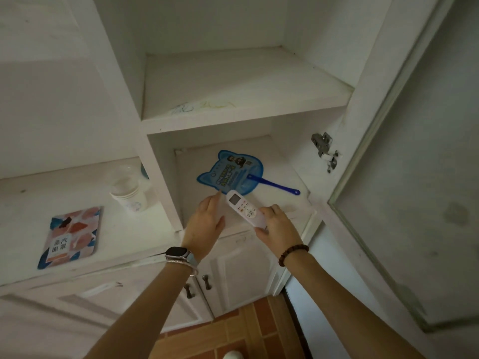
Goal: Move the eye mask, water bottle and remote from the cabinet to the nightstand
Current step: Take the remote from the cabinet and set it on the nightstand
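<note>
A white remote (pixel 242 207) with a small screen and coloured buttons is at the front of the lower cabinet shelf (pixel 290 177). My right hand (pixel 278 225) grips its near end. My left hand (pixel 204 224) is just left of the remote, fingers stretched towards the shelf and holding nothing. A flat patterned packet with printed characters (pixel 71 235), possibly the eye mask pack, lies on the counter to the left. No water bottle shows.
A blue cat-shaped fan (pixel 230 172) with a blue handle lies on the same shelf behind the remote. A stack of paper cups (pixel 128 194) stands on the counter (pixel 26 216). The cabinet door (pixel 414 177) hangs open at the right. The upper shelf (pixel 233 81) holds nothing.
</note>
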`<move>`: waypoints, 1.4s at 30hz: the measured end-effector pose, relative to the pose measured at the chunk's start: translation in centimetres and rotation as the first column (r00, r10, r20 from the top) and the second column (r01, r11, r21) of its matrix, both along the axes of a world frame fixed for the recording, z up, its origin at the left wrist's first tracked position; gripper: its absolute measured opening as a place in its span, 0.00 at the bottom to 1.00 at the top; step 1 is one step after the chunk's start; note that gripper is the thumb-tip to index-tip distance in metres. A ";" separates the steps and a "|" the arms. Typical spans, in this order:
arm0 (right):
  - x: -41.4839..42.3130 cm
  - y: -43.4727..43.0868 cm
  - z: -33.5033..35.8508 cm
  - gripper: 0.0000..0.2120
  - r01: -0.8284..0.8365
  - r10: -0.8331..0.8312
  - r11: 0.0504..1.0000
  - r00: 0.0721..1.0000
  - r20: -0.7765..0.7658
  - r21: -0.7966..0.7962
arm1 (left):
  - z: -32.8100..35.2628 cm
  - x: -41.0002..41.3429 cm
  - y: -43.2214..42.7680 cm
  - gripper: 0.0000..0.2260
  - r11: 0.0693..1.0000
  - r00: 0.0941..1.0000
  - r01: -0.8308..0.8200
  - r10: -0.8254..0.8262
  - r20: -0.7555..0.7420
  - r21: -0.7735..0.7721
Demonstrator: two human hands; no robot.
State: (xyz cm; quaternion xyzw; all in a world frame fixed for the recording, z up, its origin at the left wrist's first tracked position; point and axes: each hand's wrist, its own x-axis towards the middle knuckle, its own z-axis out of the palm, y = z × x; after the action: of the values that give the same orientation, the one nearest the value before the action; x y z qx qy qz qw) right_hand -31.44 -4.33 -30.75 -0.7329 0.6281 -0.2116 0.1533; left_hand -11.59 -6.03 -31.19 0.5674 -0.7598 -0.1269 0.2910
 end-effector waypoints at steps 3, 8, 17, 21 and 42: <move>-0.4 2.2 -0.1 0.18 -0.052 0.052 0.999 0.999 0.004 -0.010 | -0.4 -0.3 2.8 0.26 0.999 0.999 0.021 -0.022 -0.026 -0.028; -0.7 5.8 -0.2 0.20 -0.146 0.146 0.989 0.989 -0.001 0.011 | -1.2 -0.6 8.1 0.26 0.998 0.996 -0.056 0.055 -0.067 -0.011; 2.3 11.1 -0.7 0.22 -0.377 0.386 0.920 0.919 -0.079 0.103 | -2.4 1.9 18.5 0.25 0.962 0.958 -0.268 0.272 -0.094 0.052; 5.9 13.3 -0.9 0.23 -0.486 0.495 0.866 0.866 -0.074 0.116 | -2.7 4.7 23.4 0.25 0.923 0.920 -0.379 0.383 -0.083 0.059; 30.9 44.8 -1.2 0.22 -0.969 0.969 0.244 0.242 -0.045 0.039 | -3.0 18.6 65.8 0.24 0.400 0.399 -0.915 0.916 -0.028 0.043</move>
State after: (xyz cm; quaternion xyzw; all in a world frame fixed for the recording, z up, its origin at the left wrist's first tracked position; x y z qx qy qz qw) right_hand -0.59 40.45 -31.99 -0.9699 0.0492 -0.0498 0.2332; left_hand 7.00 59.76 -34.15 0.8905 -0.3166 0.0322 0.3251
